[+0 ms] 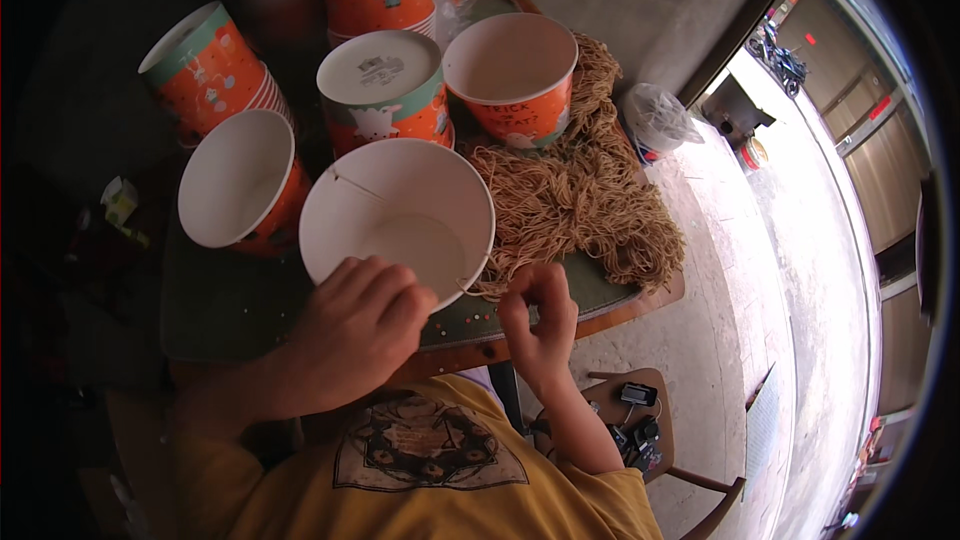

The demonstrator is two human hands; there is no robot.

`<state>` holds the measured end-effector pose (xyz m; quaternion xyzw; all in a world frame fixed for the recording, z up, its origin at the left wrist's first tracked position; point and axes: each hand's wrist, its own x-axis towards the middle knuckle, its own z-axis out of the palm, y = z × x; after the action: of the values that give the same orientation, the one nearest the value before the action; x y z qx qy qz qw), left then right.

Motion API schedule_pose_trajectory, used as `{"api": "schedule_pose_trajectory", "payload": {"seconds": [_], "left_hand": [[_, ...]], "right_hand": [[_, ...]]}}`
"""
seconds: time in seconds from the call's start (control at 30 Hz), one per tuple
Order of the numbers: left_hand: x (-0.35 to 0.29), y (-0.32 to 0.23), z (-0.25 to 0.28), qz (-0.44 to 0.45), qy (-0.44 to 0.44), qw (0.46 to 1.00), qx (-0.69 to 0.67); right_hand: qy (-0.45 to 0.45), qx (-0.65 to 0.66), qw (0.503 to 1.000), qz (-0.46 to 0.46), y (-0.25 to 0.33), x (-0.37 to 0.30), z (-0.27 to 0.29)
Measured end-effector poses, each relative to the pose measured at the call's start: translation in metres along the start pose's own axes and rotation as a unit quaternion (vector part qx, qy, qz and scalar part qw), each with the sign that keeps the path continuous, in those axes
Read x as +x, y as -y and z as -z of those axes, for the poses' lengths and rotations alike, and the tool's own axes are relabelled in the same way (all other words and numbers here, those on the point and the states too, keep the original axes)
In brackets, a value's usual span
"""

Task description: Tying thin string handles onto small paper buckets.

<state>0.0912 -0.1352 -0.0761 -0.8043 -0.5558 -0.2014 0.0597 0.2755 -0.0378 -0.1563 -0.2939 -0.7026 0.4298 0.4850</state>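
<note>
A large white-lined paper bucket (400,205) stands tilted at the table's near edge, its open mouth toward me. My left hand (375,315) is closed at the near rim, fingers curled over it; its fingertips are partly hidden. A thin cord (357,186) crosses the inner wall near the far left rim. More cord shows at the right rim and runs toward my right hand (540,320), whose thumb and forefinger are pinched together just right of the bucket. Beside that hand lies a thick heap of tan cords (580,210).
Behind stand an upright open bucket (510,65), an upside-down stack (385,90), another tilted stack (205,65) and an open bucket at left (235,180). Small beads (470,319) dot the green tabletop (225,315). A chair (640,405) holding electronic devices stands at the right.
</note>
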Motion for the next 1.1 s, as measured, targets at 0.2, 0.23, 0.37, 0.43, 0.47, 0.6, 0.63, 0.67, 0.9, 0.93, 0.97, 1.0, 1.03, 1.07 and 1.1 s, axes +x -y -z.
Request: {"api": "schedule_pose_trajectory", "payload": {"seconds": [0.2,0.23,0.37,0.43,0.47,0.6,0.63,0.67,0.9,0.93,0.97,1.0,1.03,1.07,1.1], "left_hand": [[-0.034,0.001,-0.012,0.118,-0.169,0.974,0.094],[-0.046,-0.001,-0.021,0.138,-0.203,0.965,0.090],[-0.070,-0.020,-0.039,0.174,-0.182,0.955,-0.158],[-0.059,-0.028,-0.039,0.231,-0.114,0.916,-0.307],[-0.053,-0.030,-0.041,0.232,-0.116,0.915,-0.307],[-0.043,-0.035,-0.049,0.329,-0.091,0.696,-0.632],[-0.043,-0.034,-0.051,0.338,-0.078,0.650,-0.676],[-0.043,-0.033,-0.053,0.346,-0.065,0.601,-0.718],[-0.042,-0.035,-0.052,0.393,-0.071,0.495,-0.772],[-0.040,-0.036,-0.048,0.397,-0.087,0.479,-0.778],[-0.039,-0.036,-0.045,0.402,-0.102,0.462,-0.784],[-0.038,-0.035,-0.044,0.402,-0.106,0.463,-0.782],[-0.038,-0.033,-0.042,0.399,-0.111,0.451,-0.791],[-0.038,-0.032,-0.040,0.395,-0.116,0.439,-0.799],[-0.037,-0.032,-0.038,0.396,-0.119,0.440,-0.797]], "right_hand": [[0.084,-0.011,0.994,0.072,0.012,-0.026,-0.007],[0.103,-0.014,0.992,0.076,0.013,-0.028,-0.010],[0.140,-0.028,0.986,0.089,0.017,-0.031,-0.020],[0.146,-0.027,0.984,0.098,0.017,-0.032,-0.022],[0.153,-0.046,0.980,0.117,0.017,-0.033,-0.022],[0.160,-0.074,0.974,0.140,0.025,-0.037,-0.023],[0.159,-0.077,0.974,0.140,0.026,-0.038,-0.024],[0.148,-0.068,0.977,0.135,0.027,-0.039,-0.025],[0.175,-0.045,0.959,0.218,0.023,-0.037,-0.025],[0.177,-0.043,0.958,0.220,0.023,-0.034,-0.024],[0.185,-0.046,0.951,0.244,0.024,-0.030,-0.023],[0.194,-0.049,0.942,0.268,0.025,-0.027,-0.023],[0.195,-0.046,0.942,0.270,0.026,-0.023,-0.023],[0.211,-0.051,0.931,0.294,0.028,-0.019,-0.023],[0.226,-0.056,0.919,0.317,0.029,-0.016,-0.023]]}}
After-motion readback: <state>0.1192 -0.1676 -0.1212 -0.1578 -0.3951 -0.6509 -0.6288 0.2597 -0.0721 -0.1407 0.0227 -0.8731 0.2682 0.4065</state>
